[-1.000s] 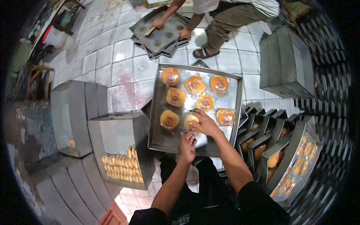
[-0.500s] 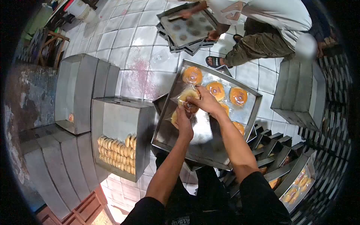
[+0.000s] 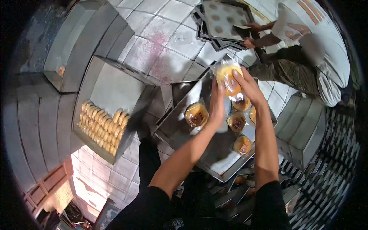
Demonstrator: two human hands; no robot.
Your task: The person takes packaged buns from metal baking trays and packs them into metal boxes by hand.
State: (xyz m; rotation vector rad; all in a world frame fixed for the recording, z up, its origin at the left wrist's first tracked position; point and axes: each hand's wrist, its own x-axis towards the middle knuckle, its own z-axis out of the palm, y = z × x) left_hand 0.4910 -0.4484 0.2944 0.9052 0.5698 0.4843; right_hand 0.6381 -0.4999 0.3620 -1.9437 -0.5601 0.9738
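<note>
Above the far side of a metal tray (image 3: 184,147), my left hand (image 3: 218,101) and my right hand (image 3: 251,89) are closed on round buns in clear plastic wrappers (image 3: 228,76). The wrapped buns are stacked together; how many is hard to tell. My right thumb presses on their face, and my left fingers are at their left side. On the tray below, a wrapped bun (image 3: 196,115) lies left of my left forearm. Several more, such as a bun with a brown top (image 3: 236,122), lie between my forearms.
At left stands a metal box (image 3: 115,82) holding rows of wrapped buns (image 3: 101,124). More metal boxes (image 3: 50,126) line the left wall. Another person (image 3: 306,46) bends at upper right, one hand holding a flat scraper over stacked trays (image 3: 226,19). Metal boxes (image 3: 303,122) stand at right.
My hands have lifted the wrapped buns up and away from me, from low over the tray to its far side. The view has turned left. The other person's scraper has moved across the tray.
</note>
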